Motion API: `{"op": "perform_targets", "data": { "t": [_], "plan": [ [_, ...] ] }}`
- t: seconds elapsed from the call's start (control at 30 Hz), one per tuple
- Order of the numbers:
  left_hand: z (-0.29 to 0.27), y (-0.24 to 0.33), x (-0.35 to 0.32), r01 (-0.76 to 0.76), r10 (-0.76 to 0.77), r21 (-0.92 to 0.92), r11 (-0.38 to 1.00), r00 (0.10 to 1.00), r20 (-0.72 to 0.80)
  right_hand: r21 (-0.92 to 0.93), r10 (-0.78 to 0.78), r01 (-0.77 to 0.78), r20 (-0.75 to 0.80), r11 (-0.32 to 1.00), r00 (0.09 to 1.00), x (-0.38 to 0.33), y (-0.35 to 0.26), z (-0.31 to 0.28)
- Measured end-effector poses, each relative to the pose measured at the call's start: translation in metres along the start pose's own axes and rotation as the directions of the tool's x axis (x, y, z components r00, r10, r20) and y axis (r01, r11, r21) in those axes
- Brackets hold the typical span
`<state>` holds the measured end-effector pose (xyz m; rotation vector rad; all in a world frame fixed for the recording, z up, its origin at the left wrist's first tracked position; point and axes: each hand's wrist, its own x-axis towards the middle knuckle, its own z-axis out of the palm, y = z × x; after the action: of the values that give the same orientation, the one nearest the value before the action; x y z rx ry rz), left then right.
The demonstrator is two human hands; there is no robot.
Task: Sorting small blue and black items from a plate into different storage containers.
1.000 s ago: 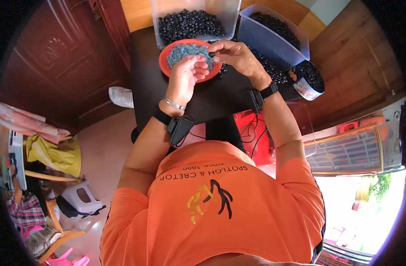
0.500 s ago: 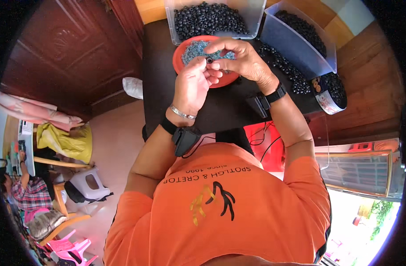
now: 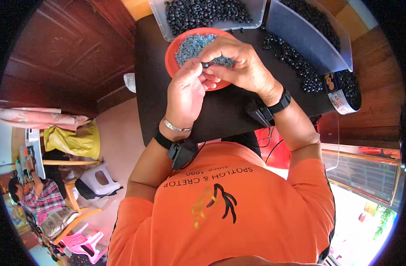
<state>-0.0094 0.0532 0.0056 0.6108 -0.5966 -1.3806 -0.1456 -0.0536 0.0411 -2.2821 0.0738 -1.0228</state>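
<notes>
My left hand (image 3: 183,99) pinches a small round black bead-like piece (image 3: 205,65) between thumb and fingertips, with the other fingers loosely curled. My right hand (image 3: 247,66) meets it from the other side; its thumb and index finger close in on the same piece. Whether a second tiny part sits in the right fingertips is hidden. Both hands hover over the near part of an orange-red round dish (image 3: 171,60), which holds many small silvery-blue metal pieces (image 3: 190,48).
On the dark table (image 3: 153,84), a clear bin (image 3: 160,22) of black pieces stands behind the dish, and another bin (image 3: 300,40) at the right. Loose black pieces (image 3: 296,66) lie beside it. A round tin (image 3: 340,99) sits at the right edge. Another person (image 3: 43,195) sits far left.
The black piece has tipped, so its hole no longer faces up. My right index finger has come down closer to it. The whole view has shifted slightly.
</notes>
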Motion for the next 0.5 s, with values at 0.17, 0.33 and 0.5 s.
{"op": "perform_targets", "data": {
  "t": [0.17,0.33,0.5],
  "plan": [
    [-0.0006,-0.0008,0.0003,-0.029,0.029,0.006,1.000,1.000,0.004,0.173,0.109,-0.108,0.003,0.979,0.994,-0.0024,-0.0025,0.0039],
    [-0.0032,0.0007,-0.0001,-0.026,0.025,0.030,0.999,0.999,0.032,0.168,0.069,-0.067,-0.004,0.984,0.998,-0.0045,0.0028,0.0066],
    [-0.0006,0.0012,-0.0014,-0.016,0.017,-0.002,1.000,1.000,0.016,0.165,0.064,-0.060,-0.020,0.984,0.998,-0.0038,-0.0002,0.0073]
  ]
}}
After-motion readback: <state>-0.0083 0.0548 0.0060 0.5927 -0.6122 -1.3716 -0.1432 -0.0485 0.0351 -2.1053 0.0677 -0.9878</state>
